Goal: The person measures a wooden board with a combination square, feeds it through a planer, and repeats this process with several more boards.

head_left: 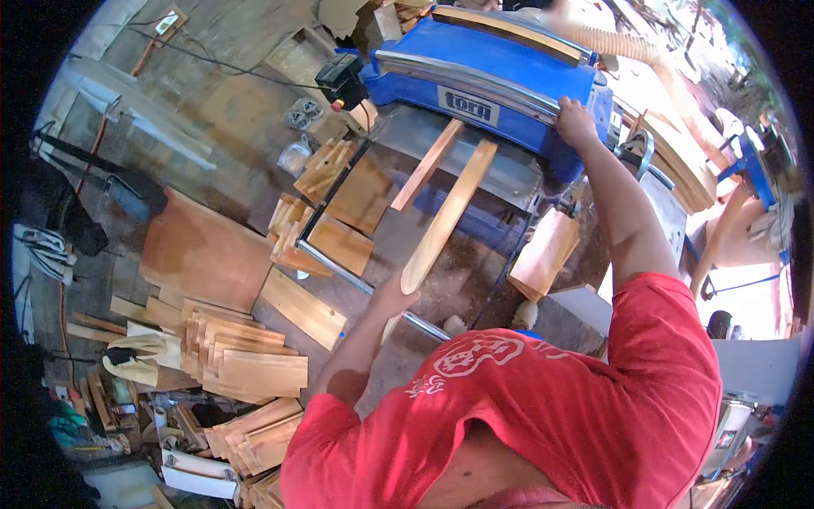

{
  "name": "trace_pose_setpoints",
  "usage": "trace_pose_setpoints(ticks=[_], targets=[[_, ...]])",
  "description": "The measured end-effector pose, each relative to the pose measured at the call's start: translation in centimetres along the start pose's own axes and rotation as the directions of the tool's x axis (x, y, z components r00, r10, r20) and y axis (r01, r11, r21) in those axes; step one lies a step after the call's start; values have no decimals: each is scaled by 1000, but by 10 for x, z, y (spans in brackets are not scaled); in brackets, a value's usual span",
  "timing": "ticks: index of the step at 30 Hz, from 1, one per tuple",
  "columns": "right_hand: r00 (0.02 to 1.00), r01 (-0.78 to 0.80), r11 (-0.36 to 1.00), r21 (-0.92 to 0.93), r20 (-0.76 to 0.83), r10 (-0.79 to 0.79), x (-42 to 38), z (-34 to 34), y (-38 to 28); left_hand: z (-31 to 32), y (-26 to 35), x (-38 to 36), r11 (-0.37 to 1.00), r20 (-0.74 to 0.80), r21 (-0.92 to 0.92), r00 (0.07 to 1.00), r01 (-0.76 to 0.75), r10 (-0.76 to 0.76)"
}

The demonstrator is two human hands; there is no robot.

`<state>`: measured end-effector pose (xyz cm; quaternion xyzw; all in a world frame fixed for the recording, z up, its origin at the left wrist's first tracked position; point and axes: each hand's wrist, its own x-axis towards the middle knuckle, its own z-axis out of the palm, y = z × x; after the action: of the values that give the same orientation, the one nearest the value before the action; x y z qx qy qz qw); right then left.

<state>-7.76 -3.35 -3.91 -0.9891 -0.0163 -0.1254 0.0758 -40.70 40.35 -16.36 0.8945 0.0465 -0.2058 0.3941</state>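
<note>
A long, pale wooden board (449, 219) slants up toward the blue thickness planer (509, 64), its far end at the machine's front opening. My left hand (394, 297) grips the board's near end; some of its fingers are hidden beneath the wood. Beside that board, a shorter reddish strip (428, 165) sticks out of the planer, untouched by either hand. My right hand (577, 121) is at the planer's right front corner, its fingers curled over the end of the chrome roller (466, 83).
Stacked boards (237, 352) lie on the floor at left, with more wood pieces (326, 165) beside the planer's bed. A metal bar (339, 270) crosses in front of my body. A ribbed hose (627, 42) runs behind the machine. Another board stack (547, 250) stands at right.
</note>
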Motion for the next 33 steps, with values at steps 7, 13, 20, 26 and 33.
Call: trace_pose_setpoints(ticks=[7, 13, 20, 26, 33], targets=[[999, 0, 1000, -24, -32, -1, -9, -11, -8, 10, 34, 68, 990, -119, 138, 991, -41, 58], [1000, 27, 999, -27, -6, -27, -12, -17, -12, 8, 48, 105, 988, -63, 135, 994, -76, 85], [973, -47, 985, 166, 232, 8, 39, -12, 10, 9, 63, 121, 992, -117, 122, 992, -29, 43], [998, -60, 998, -9, -37, 59, 163, 3, 49, 8, 90, 121, 960, -151, 277, 989, 49, -6], [999, -38, 991, -125, 33, 42, 217, 25, 70, 15, 99, 140, 900, -212, 413, 976, 143, -58]])
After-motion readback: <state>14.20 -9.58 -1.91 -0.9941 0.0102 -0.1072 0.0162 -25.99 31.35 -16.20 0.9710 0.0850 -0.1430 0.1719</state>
